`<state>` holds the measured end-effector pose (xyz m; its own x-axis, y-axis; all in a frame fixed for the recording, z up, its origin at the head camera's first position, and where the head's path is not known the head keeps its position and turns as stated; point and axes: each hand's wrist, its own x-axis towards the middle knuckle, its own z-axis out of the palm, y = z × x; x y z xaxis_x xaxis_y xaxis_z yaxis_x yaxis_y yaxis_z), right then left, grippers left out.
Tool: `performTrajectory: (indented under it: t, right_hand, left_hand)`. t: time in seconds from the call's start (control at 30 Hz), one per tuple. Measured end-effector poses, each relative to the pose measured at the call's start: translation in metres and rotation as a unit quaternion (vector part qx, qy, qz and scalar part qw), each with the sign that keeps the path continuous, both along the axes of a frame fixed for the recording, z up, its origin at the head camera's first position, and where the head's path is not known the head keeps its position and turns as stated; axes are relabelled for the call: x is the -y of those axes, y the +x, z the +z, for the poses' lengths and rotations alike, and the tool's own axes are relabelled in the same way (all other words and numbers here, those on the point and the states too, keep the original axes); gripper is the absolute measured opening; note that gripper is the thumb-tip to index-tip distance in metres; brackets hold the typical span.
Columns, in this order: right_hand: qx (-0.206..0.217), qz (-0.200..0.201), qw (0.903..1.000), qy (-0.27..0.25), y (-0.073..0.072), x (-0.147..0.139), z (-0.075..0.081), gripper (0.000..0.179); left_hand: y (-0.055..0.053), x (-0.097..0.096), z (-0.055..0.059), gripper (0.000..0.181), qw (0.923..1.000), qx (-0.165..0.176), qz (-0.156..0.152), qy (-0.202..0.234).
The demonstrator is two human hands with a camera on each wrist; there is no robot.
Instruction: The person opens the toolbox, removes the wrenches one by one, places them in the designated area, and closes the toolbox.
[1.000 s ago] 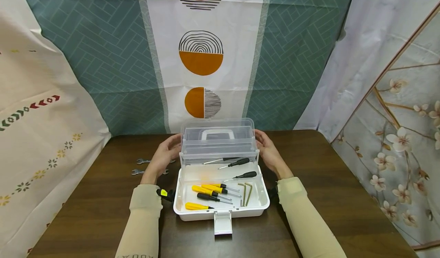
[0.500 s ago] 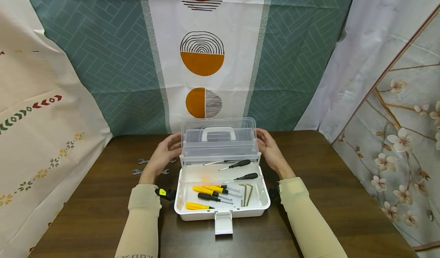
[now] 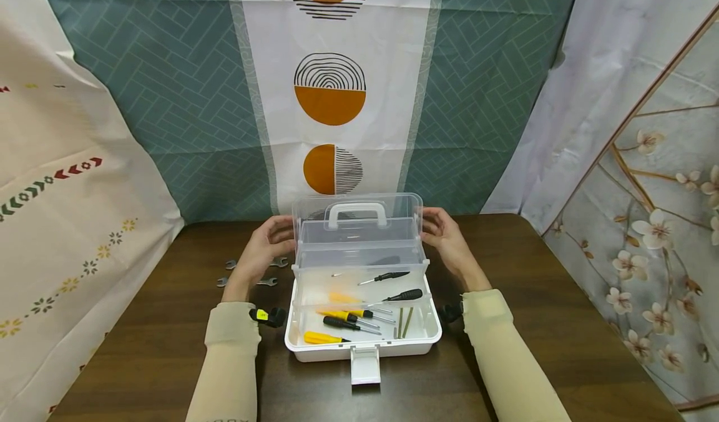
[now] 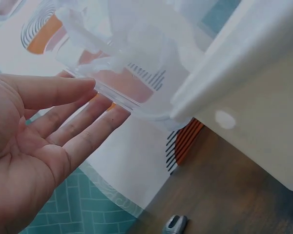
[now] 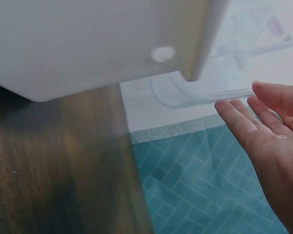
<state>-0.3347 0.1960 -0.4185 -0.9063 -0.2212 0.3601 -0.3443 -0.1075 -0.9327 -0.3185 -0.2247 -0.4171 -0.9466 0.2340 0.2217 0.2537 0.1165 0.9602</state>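
A white toolbox (image 3: 291, 341) stands on the table with its clear lid (image 3: 359, 227) raised. A clear inner tray (image 3: 359, 260) is linked to the lid. My left hand (image 3: 268, 247) touches the lid's left edge, fingers fairly straight, as the left wrist view shows. On the opposite edge, my right hand (image 3: 449, 244) has its fingertips against the lid. Inside lie several screwdrivers, among them a yellow-handled screwdriver (image 3: 321, 338) and a black-handled screwdriver (image 3: 337, 323), plus bent brass-coloured hex keys (image 3: 407, 323). Part of the contents is blurred behind the tray.
Two wrenches lie on the brown table (image 3: 146, 322) left of the box, partly behind my left hand; one is this wrench (image 3: 269, 281). The box's latch (image 3: 365, 367) hangs down at the front. A patterned curtain (image 3: 196, 128) rises behind the table's back edge.
The lid has tilted a little toward me, with both hands moving along at its sides. The inner tray has come forward and lower, covering more of the screwdrivers.
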Motion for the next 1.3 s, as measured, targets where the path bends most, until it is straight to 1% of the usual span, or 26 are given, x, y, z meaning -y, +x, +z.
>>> performTrajectory:
  t: [0.2, 0.3, 0.43, 0.57, 0.67, 0.77, 0.87, 0.97, 1.1, 1.3]
  right_hand:
    - [-0.007, -0.01, 0.9999, 0.001, 0.002, -0.002, 0.008, 0.042]
    - [-0.012, -0.011, 0.9999, 0.0, 0.004, -0.003, 0.012, 0.038]
    - [-0.02, -0.016, 0.9997, 0.0, 0.007, -0.002, 0.022, 0.036]
    - [-0.026, -0.022, 0.9994, 0.006, 0.009, -0.004, 0.028, 0.032]
    - [-0.028, -0.019, 0.9993, 0.018, 0.013, -0.008, 0.028, 0.024]
    - [-0.035, -0.011, 0.9987, 0.035, 0.016, -0.011, 0.029, 0.019]
    - [-0.043, 0.0, 0.9976, 0.054, 0.019, -0.013, 0.031, 0.019]
    - [-0.045, 0.01, 0.9963, 0.073, 0.022, -0.016, 0.036, 0.019]
    - [-0.047, 0.019, 0.9938, 0.099, 0.027, -0.019, 0.043, 0.021]
    - [-0.059, 0.017, 0.9894, 0.131, 0.033, -0.02, 0.054, 0.022]
  left_hand:
    - [0.005, 0.0, 0.008, 0.05, 0.9999, -0.012, -0.002, 0.001]
    - [0.006, 0.001, 0.011, 0.047, 0.9999, -0.01, -0.006, 0.01]
    - [0.007, 0.003, 0.019, 0.042, 0.9997, -0.01, -0.013, 0.018]
    - [0.009, 0.004, 0.023, 0.039, 0.9996, -0.008, -0.021, 0.015]
    - [0.012, 0.006, 0.022, 0.039, 0.9995, -0.003, -0.03, 0.008]
    - [0.015, 0.008, 0.021, 0.037, 0.9993, -0.005, -0.037, 0.002]
    - [0.019, 0.011, 0.019, 0.033, 0.999, -0.014, -0.042, -0.001]
    - [0.022, 0.014, 0.019, 0.03, 0.9981, -0.024, -0.056, -0.002]
    - [0.023, 0.016, 0.023, 0.025, 0.9962, -0.033, -0.081, 0.002]
    - [0.022, 0.016, 0.029, 0.02, 0.9945, -0.044, -0.094, -0.013]
